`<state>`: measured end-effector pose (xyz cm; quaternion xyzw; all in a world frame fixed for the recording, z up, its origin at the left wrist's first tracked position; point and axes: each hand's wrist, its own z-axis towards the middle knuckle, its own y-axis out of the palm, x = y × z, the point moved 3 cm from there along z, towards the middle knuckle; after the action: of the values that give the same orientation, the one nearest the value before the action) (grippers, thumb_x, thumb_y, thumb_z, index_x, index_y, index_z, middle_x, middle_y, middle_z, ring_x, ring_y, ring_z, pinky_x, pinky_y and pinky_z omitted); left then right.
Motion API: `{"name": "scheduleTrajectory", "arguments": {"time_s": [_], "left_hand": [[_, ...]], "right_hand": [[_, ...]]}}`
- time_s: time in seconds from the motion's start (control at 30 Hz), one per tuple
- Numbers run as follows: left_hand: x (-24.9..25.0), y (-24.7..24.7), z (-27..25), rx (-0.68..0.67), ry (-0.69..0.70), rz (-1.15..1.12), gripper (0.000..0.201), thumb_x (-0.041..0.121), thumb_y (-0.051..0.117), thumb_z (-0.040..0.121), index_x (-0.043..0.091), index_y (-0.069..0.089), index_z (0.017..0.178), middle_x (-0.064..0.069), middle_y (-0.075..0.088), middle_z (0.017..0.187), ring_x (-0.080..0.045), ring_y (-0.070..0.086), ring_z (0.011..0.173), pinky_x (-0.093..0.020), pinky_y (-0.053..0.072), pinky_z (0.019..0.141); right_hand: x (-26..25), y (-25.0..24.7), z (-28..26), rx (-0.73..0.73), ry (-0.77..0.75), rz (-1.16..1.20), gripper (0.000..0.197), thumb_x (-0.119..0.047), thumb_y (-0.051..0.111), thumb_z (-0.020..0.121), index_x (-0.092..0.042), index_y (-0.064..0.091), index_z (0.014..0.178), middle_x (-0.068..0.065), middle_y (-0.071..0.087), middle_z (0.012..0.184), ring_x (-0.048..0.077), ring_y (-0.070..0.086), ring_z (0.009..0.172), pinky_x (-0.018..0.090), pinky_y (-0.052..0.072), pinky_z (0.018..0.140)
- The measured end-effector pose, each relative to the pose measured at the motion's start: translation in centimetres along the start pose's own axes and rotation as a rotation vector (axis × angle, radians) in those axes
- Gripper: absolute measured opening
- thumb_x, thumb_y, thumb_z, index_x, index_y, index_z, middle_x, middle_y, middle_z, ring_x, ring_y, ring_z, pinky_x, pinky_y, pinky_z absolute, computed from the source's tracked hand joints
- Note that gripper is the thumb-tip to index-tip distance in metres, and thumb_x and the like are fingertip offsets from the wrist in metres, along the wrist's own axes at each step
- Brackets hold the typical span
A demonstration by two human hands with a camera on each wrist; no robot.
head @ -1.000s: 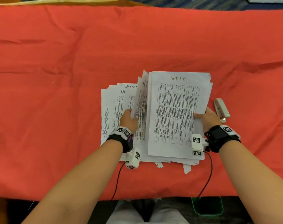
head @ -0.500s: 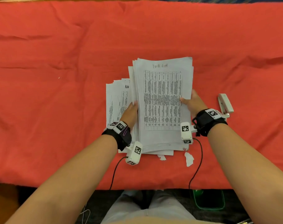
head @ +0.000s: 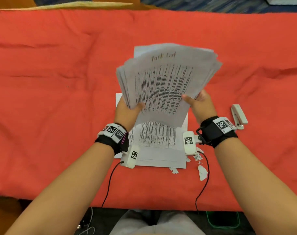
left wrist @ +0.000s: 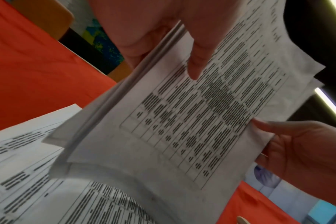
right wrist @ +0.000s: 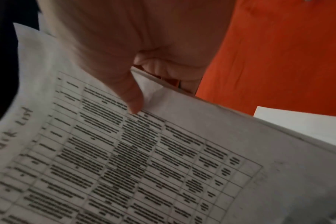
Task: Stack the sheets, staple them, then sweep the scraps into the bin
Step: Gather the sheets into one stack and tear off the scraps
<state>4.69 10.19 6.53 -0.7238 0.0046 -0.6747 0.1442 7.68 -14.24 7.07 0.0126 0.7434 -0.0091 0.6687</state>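
A thick stack of printed sheets (head: 164, 82) headed "Task List" is lifted off the red cloth, its top fanned and tilted away. My left hand (head: 127, 109) grips its left edge, thumb on top (left wrist: 197, 60). My right hand (head: 197, 104) grips the right edge, thumb on the page (right wrist: 130, 97). More sheets (head: 159, 150) lie flat under the raised stack. Torn paper scraps (head: 202, 172) lie just in front of them. A white stapler (head: 238, 116) rests on the cloth right of my right wrist.
The red cloth (head: 59, 99) covers the whole table, wrinkled in places. A green-rimmed bin (head: 222, 219) stands on the floor below the table's near edge, to the right. Cables run from both wrist cameras over the front edge.
Both hands have gathered the spread sheets into one stack and lifted it off the table, tilting it up. Some sheets stayed flat on the cloth beneath.
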Motion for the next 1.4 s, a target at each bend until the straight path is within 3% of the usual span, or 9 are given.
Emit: {"name": "scheduleTrajectory", "arguments": {"time_s": [0.17,0.33,0.57,0.77,0.93,1.07,1.17,1.27,1.4], "left_hand": [[-0.1,-0.1,0.0,0.01,-0.015,-0.184,0.053,0.008,0.08,0.072,0.005,0.057,0.12,-0.006,0.069,0.113,-0.017,0.068,0.103,-0.03,0.059,0.082],[1.4,0.9,-0.1,0.054,-0.018,-0.243,0.036,0.011,0.076,0.079,0.009,0.063,0.112,0.006,0.071,0.1,-0.003,0.068,0.09,-0.015,0.054,0.073],[2.3,-0.6,0.1,0.05,0.002,-0.25,0.054,0.014,0.083,0.071,0.013,0.057,0.119,0.001,0.07,0.108,-0.012,0.068,0.101,-0.033,0.056,0.086],[2.3,-0.4,-0.1,0.026,0.011,-0.211,0.055,0.02,0.082,0.072,0.013,0.056,0.12,0.001,0.07,0.11,-0.012,0.067,0.102,-0.032,0.056,0.086],[1.6,-0.5,0.0,0.012,0.01,-0.212,0.042,0.019,0.075,0.081,0.012,0.058,0.118,0.002,0.071,0.108,-0.012,0.068,0.101,-0.032,0.055,0.085],[1.3,-0.4,-0.1,0.025,0.008,-0.196,0.023,0.027,0.07,0.085,0.022,0.063,0.107,0.007,0.071,0.104,-0.011,0.066,0.101,-0.035,0.052,0.09],[1.7,-0.2,0.0,0.037,0.012,-0.215,0.023,0.027,0.068,0.087,0.016,0.064,0.107,0.005,0.07,0.099,-0.012,0.066,0.095,-0.031,0.052,0.084],[2.7,-0.2,0.0,0.058,0.022,-0.238,0.009,0.02,0.068,0.087,0.025,0.065,0.095,0.006,0.071,0.093,-0.012,0.067,0.089,-0.031,0.053,0.081],[3.4,-1.0,-0.3,0.1,0.058,-0.312,0.015,0.01,0.066,0.088,0.019,0.065,0.1,0.005,0.071,0.097,-0.009,0.068,0.091,-0.029,0.055,0.085]], "right_hand": [[0.4,0.8,-1.0,-0.02,0.005,0.071,0.038,0.004,0.069,0.077,-0.019,0.065,0.106,-0.007,0.073,0.103,0.013,0.069,0.098,0.034,0.053,0.09],[0.3,2.4,-1.2,0.049,0.008,0.082,0.029,-0.004,0.072,0.077,-0.018,0.068,0.103,-0.006,0.074,0.099,0.019,0.069,0.1,0.043,0.052,0.095],[-3.2,1.6,-2.2,0.004,-0.105,0.11,0.038,-0.012,0.077,0.075,-0.017,0.064,0.11,-0.002,0.073,0.104,0.015,0.069,0.099,0.03,0.053,0.083],[-7.2,2.2,-2.0,0.14,-0.128,0.191,0.037,-0.052,0.064,0.076,-0.016,0.057,0.083,-0.003,0.058,0.074,0.01,0.054,0.063,0.018,0.045,0.058],[-7.5,2.2,-1.5,0.231,-0.118,0.163,0.026,-0.04,0.061,0.081,-0.018,0.056,0.069,-0.012,0.051,0.053,0.005,0.046,0.048,0.021,0.035,0.05],[-6.0,1.9,-1.6,0.108,-0.17,0.172,0.077,-0.078,0.068,0.051,-0.018,0.055,0.098,-0.007,0.056,0.078,0.001,0.054,0.063,0.017,0.041,0.057],[-4.1,2.1,-2.5,0.008,-0.177,-0.038,0.057,-0.046,0.079,0.062,-0.023,0.053,0.107,-0.001,0.061,0.099,0.0,0.061,0.083,0.017,0.047,0.071],[-3.9,2.5,-2.3,0.06,-0.224,-0.143,0.029,-0.011,0.077,0.074,-0.019,0.067,0.1,-0.013,0.07,0.09,0.001,0.063,0.082,0.027,0.049,0.075],[-5.8,2.9,-2.0,0.084,-0.264,0.012,0.037,-0.001,0.075,0.075,-0.02,0.066,0.106,0.001,0.07,0.101,0.014,0.066,0.094,0.029,0.054,0.085]]}}
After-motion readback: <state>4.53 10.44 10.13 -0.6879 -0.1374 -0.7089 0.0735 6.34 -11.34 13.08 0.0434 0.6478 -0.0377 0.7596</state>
